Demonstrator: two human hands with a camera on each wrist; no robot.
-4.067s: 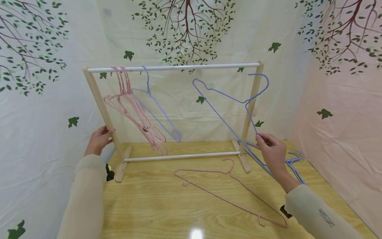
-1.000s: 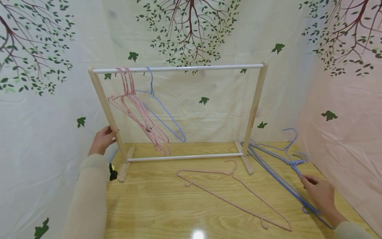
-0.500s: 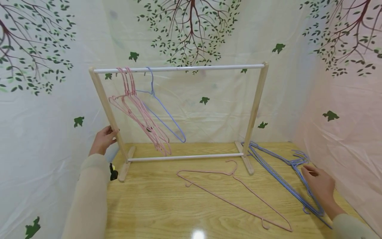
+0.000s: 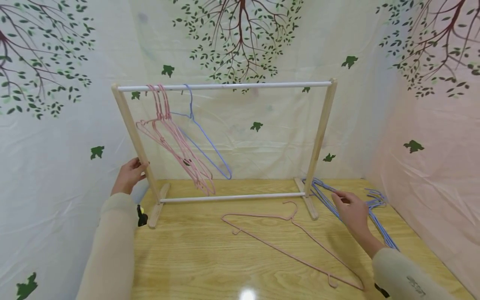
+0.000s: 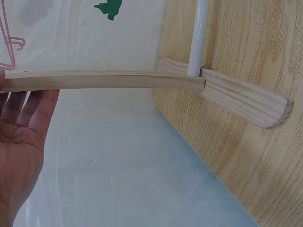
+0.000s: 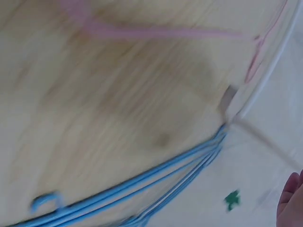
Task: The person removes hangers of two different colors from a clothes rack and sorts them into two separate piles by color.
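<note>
My left hand point(image 4: 129, 175) holds the left wooden post of a clothes rack point(image 4: 131, 125). In the left wrist view its fingers lie along one side of the post, thumb opposite. My right hand point(image 4: 351, 210), fingers loosely bent around nothing, is above a stack of blue hangers point(image 4: 380, 223) right of the rack, partly hiding it. From the rack's white top bar hang several pink hangers point(image 4: 176, 146) at the left and one blue hanger point(image 4: 210, 141) beside them. A single pink hanger point(image 4: 279, 249) lies flat on the table in front.
The wooden table point(image 4: 202, 250) has a patterned curtain point(image 4: 277, 125) behind it and others at both sides. The rack's foot point(image 4: 309, 204) stands close to the blue stack. A small black object point(image 4: 141, 216) shows beside the left forearm.
Earlier the right hand lifted a blue hanger, then laid it on the blue stack and let go. It has since moved left, away from the stack's outer end. The left hand stays put.
</note>
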